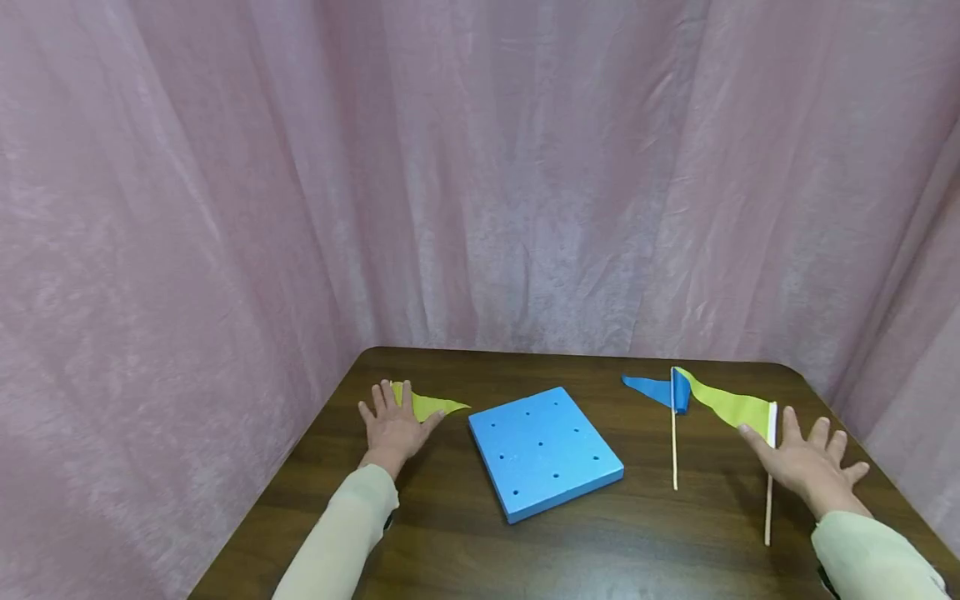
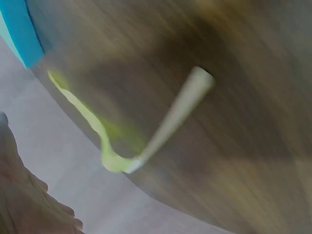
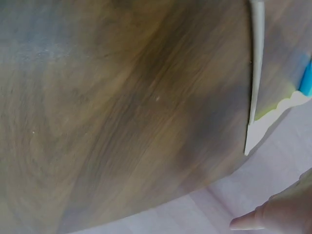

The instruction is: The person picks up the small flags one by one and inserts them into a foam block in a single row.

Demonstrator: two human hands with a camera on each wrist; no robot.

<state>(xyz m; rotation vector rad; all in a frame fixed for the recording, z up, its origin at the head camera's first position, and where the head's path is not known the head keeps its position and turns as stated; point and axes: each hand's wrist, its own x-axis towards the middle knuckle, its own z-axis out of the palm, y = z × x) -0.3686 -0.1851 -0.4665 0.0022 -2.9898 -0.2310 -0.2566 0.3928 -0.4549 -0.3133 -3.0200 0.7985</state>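
My left hand (image 1: 395, 431) is spread palm down above a yellow-green pennant flag (image 1: 424, 406) on the left side of the table; its stick (image 2: 178, 114) shows in the left wrist view, with the hand apart from it. Over on the right, my right hand (image 1: 813, 463) has its fingers fanned out above the stick of a second yellow-green flag (image 1: 738, 409). That flag's cloth reaches a blue flag (image 1: 651, 389), whose thin stick (image 1: 674, 450) points toward me. Neither hand grips anything.
Between the hands lies a square blue board (image 1: 546, 454) with several small holes in its top. The dark wooden table (image 1: 600, 550) has rounded far corners. Pink curtains (image 1: 510, 183) hang behind it and at both sides.
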